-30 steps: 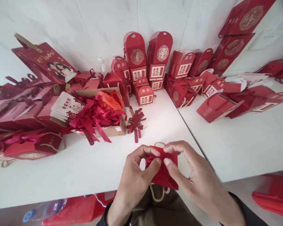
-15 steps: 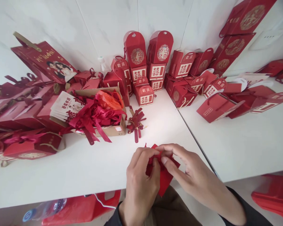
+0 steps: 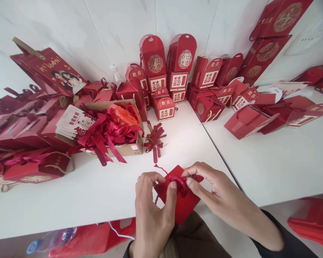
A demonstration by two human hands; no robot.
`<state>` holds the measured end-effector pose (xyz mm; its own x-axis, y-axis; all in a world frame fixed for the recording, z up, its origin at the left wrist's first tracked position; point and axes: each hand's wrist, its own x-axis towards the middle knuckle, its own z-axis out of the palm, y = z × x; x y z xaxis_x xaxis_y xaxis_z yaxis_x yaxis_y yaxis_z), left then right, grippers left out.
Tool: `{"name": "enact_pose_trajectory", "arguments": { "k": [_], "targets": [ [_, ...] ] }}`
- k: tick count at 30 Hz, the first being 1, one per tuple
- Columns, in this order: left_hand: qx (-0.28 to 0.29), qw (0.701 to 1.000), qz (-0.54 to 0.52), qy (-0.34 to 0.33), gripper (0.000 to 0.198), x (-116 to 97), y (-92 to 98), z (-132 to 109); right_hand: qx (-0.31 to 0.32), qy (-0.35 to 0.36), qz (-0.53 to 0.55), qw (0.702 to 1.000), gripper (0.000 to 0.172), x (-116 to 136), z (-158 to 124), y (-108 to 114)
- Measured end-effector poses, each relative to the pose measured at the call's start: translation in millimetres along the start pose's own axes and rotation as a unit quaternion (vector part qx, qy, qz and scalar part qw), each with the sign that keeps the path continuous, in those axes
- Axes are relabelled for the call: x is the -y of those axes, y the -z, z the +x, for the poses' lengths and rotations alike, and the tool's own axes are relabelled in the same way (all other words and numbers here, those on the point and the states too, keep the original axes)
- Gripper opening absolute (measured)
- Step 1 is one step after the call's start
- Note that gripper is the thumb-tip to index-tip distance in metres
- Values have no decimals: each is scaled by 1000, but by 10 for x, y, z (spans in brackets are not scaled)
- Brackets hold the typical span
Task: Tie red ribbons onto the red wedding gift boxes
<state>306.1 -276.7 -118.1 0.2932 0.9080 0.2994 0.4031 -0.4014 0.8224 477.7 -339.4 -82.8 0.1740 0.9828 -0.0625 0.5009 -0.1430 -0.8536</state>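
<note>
A small red gift box [image 3: 187,206] is at the table's front edge, between my two hands. Across its top lies a dark red ribbon [image 3: 181,187], looped and bunched at the middle, with one thin tail toward the upper left. My left hand [image 3: 154,204] grips the box from the left side, thumb resting beside the ribbon loop and forefinger at the edge. With thumb and forefinger, my right hand [image 3: 218,191] pinches the ribbon at its right side. The box's underside and my left hand's lower fingers are hidden.
A cardboard carton [image 3: 136,148] of ribbons stands to the left, beside a pile of dark red strips [image 3: 156,139]. Several finished boxes [image 3: 32,170] crowd the left. Stacked boxes [image 3: 177,80] line the wall, and more boxes [image 3: 244,122] stand right of the table seam.
My left hand has shifted left and its thumb and forefinger have spread apart, uncovering the box top and ribbon loop. My right hand stays at the ribbon.
</note>
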Motion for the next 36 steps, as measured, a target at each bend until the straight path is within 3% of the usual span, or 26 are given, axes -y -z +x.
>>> {"name": "enact_pose_trajectory", "arguments": {
  "k": [3, 9, 17, 23, 27, 32, 36],
  "targets": [
    [40, 998, -32, 37, 7, -31, 23, 17, 1, 2, 1, 1000, 21, -4, 3, -8],
    [52, 994, -83, 51, 8, -62, 39, 76, 2, 3, -4, 1000, 20, 15, -7, -9],
    [52, 996, -40, 63, 17, -84, 121, 3, -29, -11, -16, 999, 19, -58, -34, 37],
    [67, 997, 18, 30, 11, 111, 253, -55, -53, -31, -62, 996, 20, -127, -40, 96],
    [82, 996, -1, 37, 4, 67, 255, -54, -28, -61, -13, 998, 21, -61, -59, 91],
    [65, 993, -46, 82, 10, -67, 200, -53, -18, -55, 31, 998, 13, 17, -46, 60],
    [83, 984, -59, 147, 16, -65, 216, -68, -26, -58, 36, 997, 9, 0, -24, 54]
  ]
}}
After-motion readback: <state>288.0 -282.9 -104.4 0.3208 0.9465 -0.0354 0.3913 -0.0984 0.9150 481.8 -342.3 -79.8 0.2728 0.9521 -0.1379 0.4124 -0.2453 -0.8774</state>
